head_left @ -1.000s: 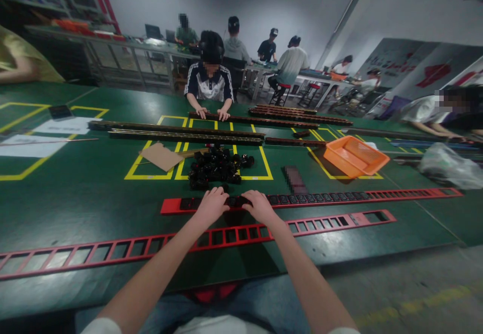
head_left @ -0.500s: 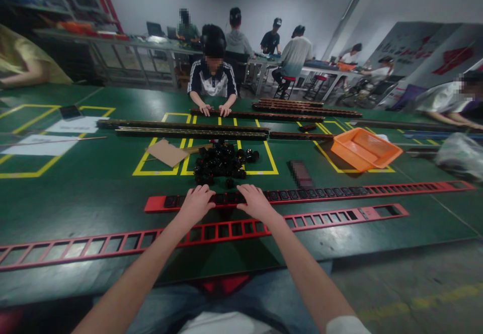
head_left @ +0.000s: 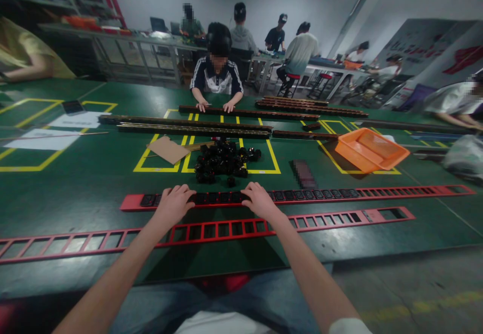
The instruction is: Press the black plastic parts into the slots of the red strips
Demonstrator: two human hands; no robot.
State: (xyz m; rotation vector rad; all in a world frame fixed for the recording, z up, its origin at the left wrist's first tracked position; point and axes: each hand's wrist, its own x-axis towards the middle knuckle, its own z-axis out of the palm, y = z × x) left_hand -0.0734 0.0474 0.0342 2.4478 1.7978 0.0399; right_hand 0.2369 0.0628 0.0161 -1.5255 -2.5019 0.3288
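A long red slotted strip [head_left: 125, 202] lies across the green table, many of its slots filled with square black pieces [head_left: 302, 194]. My left hand [head_left: 175, 204] curls over it near its left end, fingers on the far edge and thumb pointing right. Farther right, my right hand [head_left: 260, 202] bends over the same strip, its thumb pointing left. Fingertips of both hands are partly hidden behind the strip. Nearer to me, under my forearms, is a second red slotted strip [head_left: 221, 231] with mostly bare slots. Just beyond my hands sits a heap of small black parts [head_left: 222, 160].
An orange bin [head_left: 372, 150] stands tilted at right, near a blurred-out dark rectangular object [head_left: 303, 174]. Cardboard [head_left: 168, 150] lies left of the heap. Long dark rails [head_left: 192, 128] cross the table behind. Across from me, a co-worker [head_left: 217, 75] has both hands on another rail.
The filled red strip has shifted left, and my left hand has moved left with it. My right hand has stayed nearly in place, so the hands are farther apart.
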